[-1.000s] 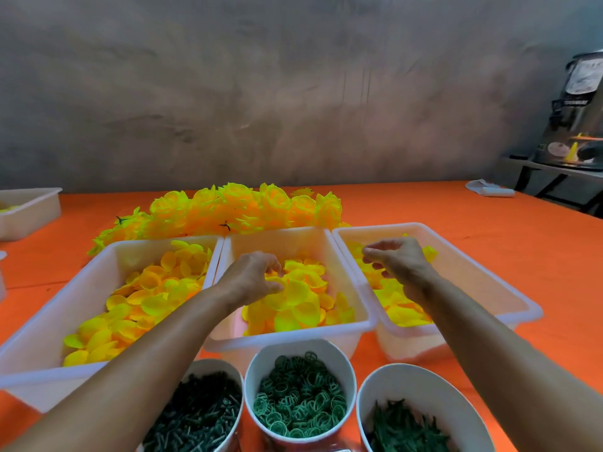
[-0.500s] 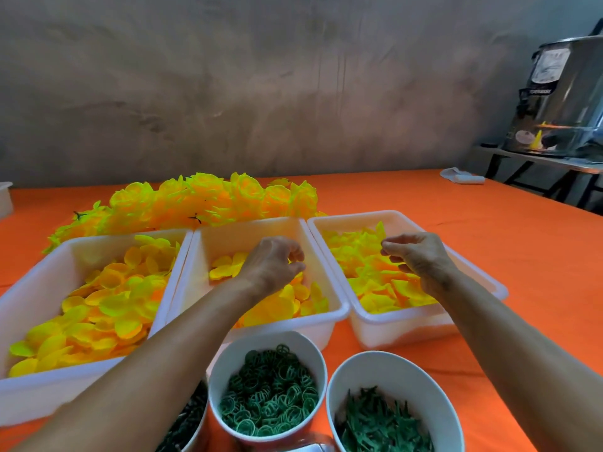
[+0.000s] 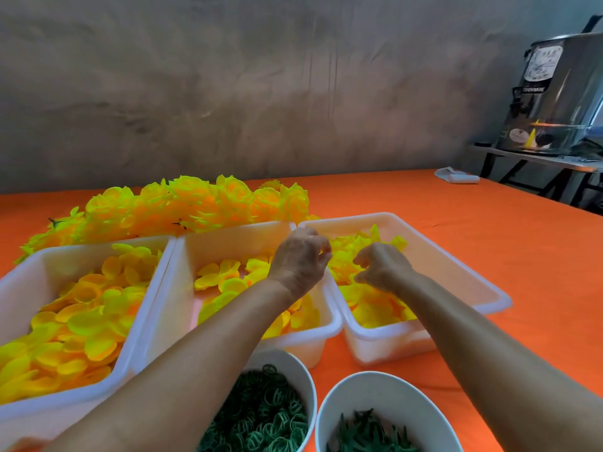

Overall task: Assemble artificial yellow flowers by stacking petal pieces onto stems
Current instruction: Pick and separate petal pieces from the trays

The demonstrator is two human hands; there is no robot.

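Observation:
Three white trays hold loose yellow petal pieces: a left tray, a middle tray and a right tray. My left hand hovers over the rim between the middle and right trays, its fingertips pinched together on a small yellow petal piece. My right hand is inside the right tray just above the petals, fingers curled downward with a gap to the thumb and nothing visibly held. A heap of finished yellow flowers lies behind the trays.
At the near edge stand a white cup of green rings and a white cup of green stem pieces. The orange table stretches to the right. A white cloth lies far back; a metal urn sits on a side stand.
My left hand has left the middle tray's petals and moved right to the rim by the right tray. My right hand dropped lower into the right tray. The view has shifted left.

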